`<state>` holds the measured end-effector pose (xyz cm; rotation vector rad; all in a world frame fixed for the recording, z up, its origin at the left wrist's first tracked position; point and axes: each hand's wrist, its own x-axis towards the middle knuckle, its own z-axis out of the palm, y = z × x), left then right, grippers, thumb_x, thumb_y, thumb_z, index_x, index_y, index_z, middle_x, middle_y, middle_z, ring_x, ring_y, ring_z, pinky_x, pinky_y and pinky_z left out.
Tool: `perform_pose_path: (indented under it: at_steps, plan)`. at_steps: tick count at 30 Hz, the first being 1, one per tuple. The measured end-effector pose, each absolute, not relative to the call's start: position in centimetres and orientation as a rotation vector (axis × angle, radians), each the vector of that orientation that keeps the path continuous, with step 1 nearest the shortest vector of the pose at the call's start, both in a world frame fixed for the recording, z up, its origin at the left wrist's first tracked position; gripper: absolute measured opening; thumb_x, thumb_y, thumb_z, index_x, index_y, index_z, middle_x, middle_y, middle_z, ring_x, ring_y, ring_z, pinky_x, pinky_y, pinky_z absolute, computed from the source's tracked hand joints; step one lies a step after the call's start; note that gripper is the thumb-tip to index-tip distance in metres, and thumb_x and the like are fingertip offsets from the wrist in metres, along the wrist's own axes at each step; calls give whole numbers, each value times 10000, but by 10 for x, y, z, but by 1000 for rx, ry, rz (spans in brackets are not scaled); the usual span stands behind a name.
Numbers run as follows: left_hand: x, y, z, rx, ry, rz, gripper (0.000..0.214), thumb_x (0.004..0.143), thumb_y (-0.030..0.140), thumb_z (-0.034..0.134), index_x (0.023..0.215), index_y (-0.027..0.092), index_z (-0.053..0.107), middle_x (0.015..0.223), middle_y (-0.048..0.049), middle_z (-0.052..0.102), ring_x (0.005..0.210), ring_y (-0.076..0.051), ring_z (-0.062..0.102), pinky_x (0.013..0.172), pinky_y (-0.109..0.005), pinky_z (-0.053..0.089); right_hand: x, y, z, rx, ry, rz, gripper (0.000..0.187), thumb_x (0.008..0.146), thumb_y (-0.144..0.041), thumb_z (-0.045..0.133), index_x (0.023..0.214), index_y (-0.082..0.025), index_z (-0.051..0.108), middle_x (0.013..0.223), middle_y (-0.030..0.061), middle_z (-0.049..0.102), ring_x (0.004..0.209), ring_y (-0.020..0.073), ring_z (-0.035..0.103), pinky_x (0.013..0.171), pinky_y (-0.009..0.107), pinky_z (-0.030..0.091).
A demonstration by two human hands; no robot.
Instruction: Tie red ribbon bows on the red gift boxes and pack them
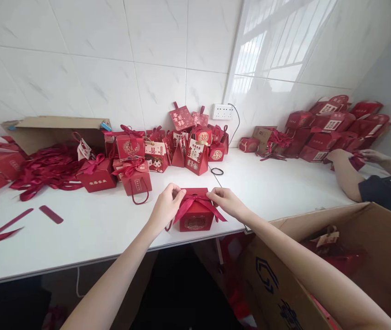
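Observation:
A small red gift box [196, 222] stands upright near the table's front edge, a round pattern on its front. Across its upper part runs a dark red ribbon [195, 199], gathered in the middle with tails slanting down to both sides. My left hand [167, 204] pinches at the ribbon by the box's upper left corner, thumb against forefinger. At the upper right corner, my right hand [229, 203] is closed in a similar pinch on the ribbon. The fingers partly hide what lies between them. A cord handle hangs at the box's left side.
Finished-looking red boxes [197, 156] line the wall, beside a ribbon pile [53, 172] and cut strips [51, 214] at left. An open cardboard carton [267, 270] stands at front right. Farther right, a co-worker's hand [371, 156] handles ribbon near stacked boxes [331, 123].

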<state>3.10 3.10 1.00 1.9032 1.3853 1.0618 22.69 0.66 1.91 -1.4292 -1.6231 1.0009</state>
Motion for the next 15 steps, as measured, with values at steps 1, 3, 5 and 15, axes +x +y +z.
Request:
perform_pose_path:
  at_steps: [1, 3, 5, 15]
  plan:
    - [32, 32, 8, 1885, 1362, 1098, 189, 833, 385, 445, 767, 209, 464, 734, 6, 591, 687, -162, 578, 652, -269, 419, 228, 5, 17, -1404, -1615, 996, 331, 743, -489, 500, 625, -181, 469, 609, -26, 497, 570, 105, 447, 578, 255, 355]
    - [32, 35, 3, 1858, 1335, 1151, 155, 834, 362, 441, 794, 212, 443, 738, 4, 582, 699, -167, 583, 675, -280, 426, 228, 3, 13, -1385, -1619, 952, 341, 746, -508, 494, 640, -185, 460, 616, -30, 484, 567, 103, 432, 565, 253, 347]
    - [33, 37, 0, 1854, 1323, 1176, 127, 836, 340, 431, 805, 216, 424, 718, 8, 565, 681, -168, 579, 674, -287, 426, 228, 1, 12, -1373, -1640, 893, 347, 753, -515, 486, 635, -191, 446, 606, -37, 462, 559, 100, 414, 554, 251, 334]
    - [36, 33, -5, 1865, 1341, 1259, 54, 857, 270, 401, 840, 221, 390, 723, 15, 528, 632, -147, 555, 640, -272, 412, 235, 3, 8, -1383, -1717, 763, 316, 807, -477, 453, 657, -199, 441, 643, -6, 512, 604, 135, 486, 594, 279, 406]
